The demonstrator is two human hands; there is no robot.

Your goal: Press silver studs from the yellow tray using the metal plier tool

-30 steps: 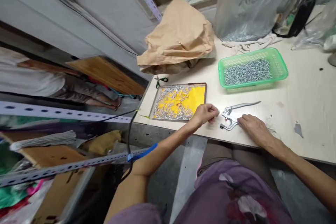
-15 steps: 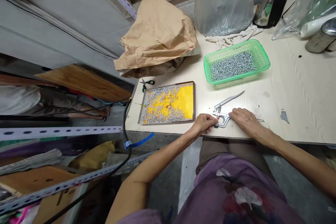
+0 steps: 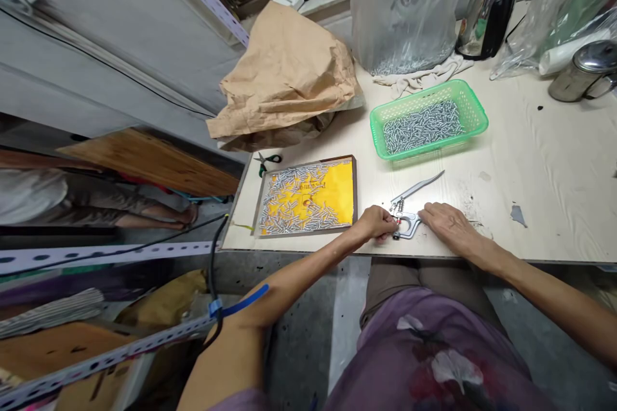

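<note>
On the table near its front edge lie hand press pliers [image 3: 409,226] with a silver frame, a spring and one long handle [image 3: 418,186] raised and spread away. My left hand [image 3: 378,223] is pinched closed at the jaw end, by a small red part; whatever is between its fingertips is too small to make out. At the other side my right hand [image 3: 448,226] has its fingertips closed on the end of the pliers' frame, palm down on the table. Left of my hands sits a shallow tray [image 3: 355,192] with a yellow bottom and many small metal pins [image 3: 289,199].
Beyond the pliers stands a green basket [image 3: 380,144] full of similar pins. Scissors [image 3: 265,162], a brown paper bag [image 3: 289,77], a clear plastic bag [image 3: 405,19], a kettle [image 3: 489,9] and a metal jug [image 3: 585,70] stand around. At the left, a person's legs [image 3: 130,205] show.
The view has shifted slightly, so the table things sit a little lower and further left. Both hands stay at the pliers, with no clear change in their hold.
</note>
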